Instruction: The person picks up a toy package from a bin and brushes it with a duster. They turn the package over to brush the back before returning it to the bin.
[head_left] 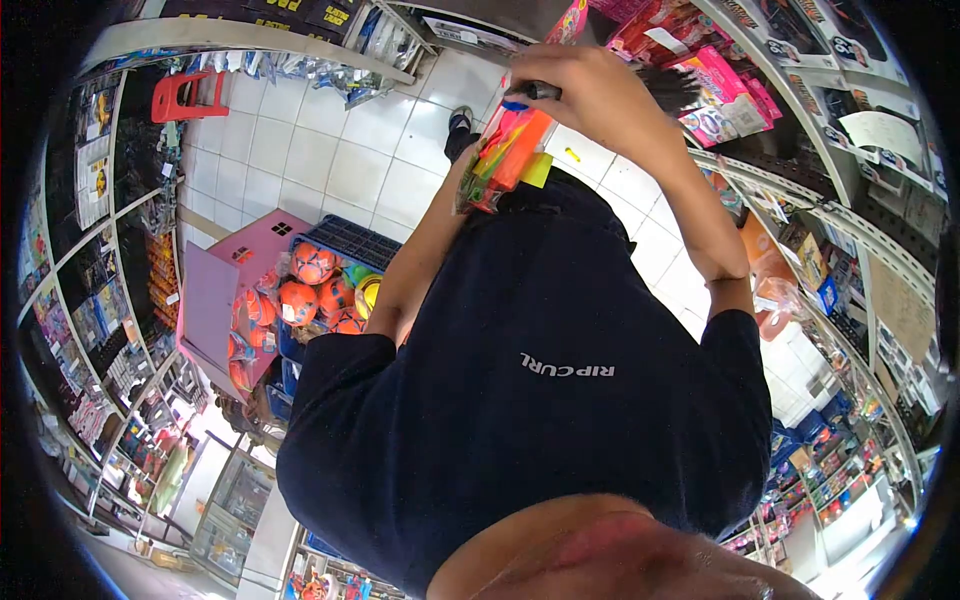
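Note:
My right hand [598, 98] is closed around the dark handle of a brush [674, 90], whose black bristles stick out on the right. The handle's end pokes out between thumb and fingers, just above a clear plastic toy packet [520, 150]. Orange, green, yellow and pink parts show inside that packet. From the left, my left hand [460, 182] reaches up to it and grips it, the fingers mostly hidden behind the packet. Both hands are close together in front of my dark shirt.
Shelves of boxed toys [720, 95] rise close on the right. At the left stand a blue crate [345, 240], orange balls [313, 262] in plastic and a pink panel [245, 245]. A red stool [188, 97] is farther off. A small yellow piece [572, 155] lies on the tiled floor.

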